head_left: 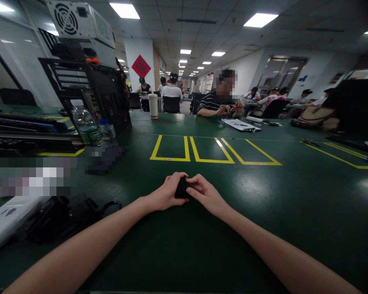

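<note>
Both my hands meet over the middle of the green table [202, 253]. My left hand [167, 192] is curled round a small black object [182, 188], and my right hand [205, 194] pinches the same object from the right side. The object is mostly hidden by my fingers, so I cannot make out what it is. Both forearms rest low over the table, stretching back toward me.
Yellow tape rectangles [202, 150] mark the table beyond my hands. On the left stand a black computer case [92, 96], two water bottles [87, 126] and a black strap bundle [67, 216]. A white cup [153, 106] stands at the far edge. A person [221, 102] sits opposite near a clipboard [241, 124].
</note>
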Tool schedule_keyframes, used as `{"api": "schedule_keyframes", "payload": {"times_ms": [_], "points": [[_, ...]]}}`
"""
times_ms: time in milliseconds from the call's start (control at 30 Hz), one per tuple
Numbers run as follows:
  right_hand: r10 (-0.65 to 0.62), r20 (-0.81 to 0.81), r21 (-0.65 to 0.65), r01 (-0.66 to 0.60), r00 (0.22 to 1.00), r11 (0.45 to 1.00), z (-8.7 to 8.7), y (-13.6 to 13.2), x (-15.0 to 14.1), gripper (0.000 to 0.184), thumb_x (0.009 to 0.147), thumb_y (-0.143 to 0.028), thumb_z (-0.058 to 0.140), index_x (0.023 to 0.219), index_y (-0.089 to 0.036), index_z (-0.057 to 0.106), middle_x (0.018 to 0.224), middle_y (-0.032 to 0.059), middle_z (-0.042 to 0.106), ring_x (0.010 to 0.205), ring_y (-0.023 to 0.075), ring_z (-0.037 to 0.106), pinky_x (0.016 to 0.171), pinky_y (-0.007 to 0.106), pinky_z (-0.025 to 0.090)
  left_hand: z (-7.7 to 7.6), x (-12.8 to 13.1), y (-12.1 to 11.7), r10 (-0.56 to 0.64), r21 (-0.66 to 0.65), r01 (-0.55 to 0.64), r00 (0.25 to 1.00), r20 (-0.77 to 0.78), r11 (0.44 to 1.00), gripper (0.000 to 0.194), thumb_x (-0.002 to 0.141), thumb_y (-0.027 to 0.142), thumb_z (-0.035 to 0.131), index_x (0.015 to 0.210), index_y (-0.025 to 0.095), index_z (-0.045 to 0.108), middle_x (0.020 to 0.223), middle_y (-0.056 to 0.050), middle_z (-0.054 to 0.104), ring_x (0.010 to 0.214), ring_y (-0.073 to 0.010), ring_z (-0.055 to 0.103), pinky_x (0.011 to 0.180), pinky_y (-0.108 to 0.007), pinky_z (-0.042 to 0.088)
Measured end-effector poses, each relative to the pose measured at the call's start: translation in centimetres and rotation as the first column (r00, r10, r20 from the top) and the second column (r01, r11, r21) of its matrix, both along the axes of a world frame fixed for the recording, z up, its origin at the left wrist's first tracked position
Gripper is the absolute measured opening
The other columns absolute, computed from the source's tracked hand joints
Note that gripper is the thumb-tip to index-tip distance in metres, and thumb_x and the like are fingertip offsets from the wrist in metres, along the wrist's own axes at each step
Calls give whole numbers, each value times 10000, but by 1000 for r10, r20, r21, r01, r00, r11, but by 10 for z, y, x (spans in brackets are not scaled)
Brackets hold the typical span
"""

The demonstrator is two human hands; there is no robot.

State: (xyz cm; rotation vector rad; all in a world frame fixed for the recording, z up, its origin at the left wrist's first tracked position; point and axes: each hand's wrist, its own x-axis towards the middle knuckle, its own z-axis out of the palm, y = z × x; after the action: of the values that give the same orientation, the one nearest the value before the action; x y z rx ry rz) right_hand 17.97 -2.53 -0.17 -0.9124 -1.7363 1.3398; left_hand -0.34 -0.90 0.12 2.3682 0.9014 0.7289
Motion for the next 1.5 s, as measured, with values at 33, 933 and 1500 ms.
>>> {"api": "schedule_keyframes", "payload": {"times_ms": [33,933,1500], "points": [[-10,-3,6,10,1000,1000,0,1,-1,158,803,-263,513,949,-229,464,937,3,539,872,164,584,731,325,500,0,0,0,-1,2,1,1000,1,1000,615,694,278,639,1200,232,292,1149,-71,419,1030,-238,438,873,-393,381],[-2,62,9,1,998,1000,4,-3,0,248,784,-224,539,1015,-230,447,1038,22,525,967,184,554,824,371,479,13,-2,-6,-15,-62,13,1000,-21,998,589,713,266,620,1206,230,300,1157,-82,417,1041,-248,433,858,-396,393],[4,62,6,-5,998,1000,3,-1,0,237,802,-216,517,1027,-224,444,1033,30,520,965,182,553,823,369,480,3,0,-1,11,4,-11,1000,1,1000,613,689,264,646,1194,229,301,1135,-73,426,1019,-245,443,872,-401,378]]}}
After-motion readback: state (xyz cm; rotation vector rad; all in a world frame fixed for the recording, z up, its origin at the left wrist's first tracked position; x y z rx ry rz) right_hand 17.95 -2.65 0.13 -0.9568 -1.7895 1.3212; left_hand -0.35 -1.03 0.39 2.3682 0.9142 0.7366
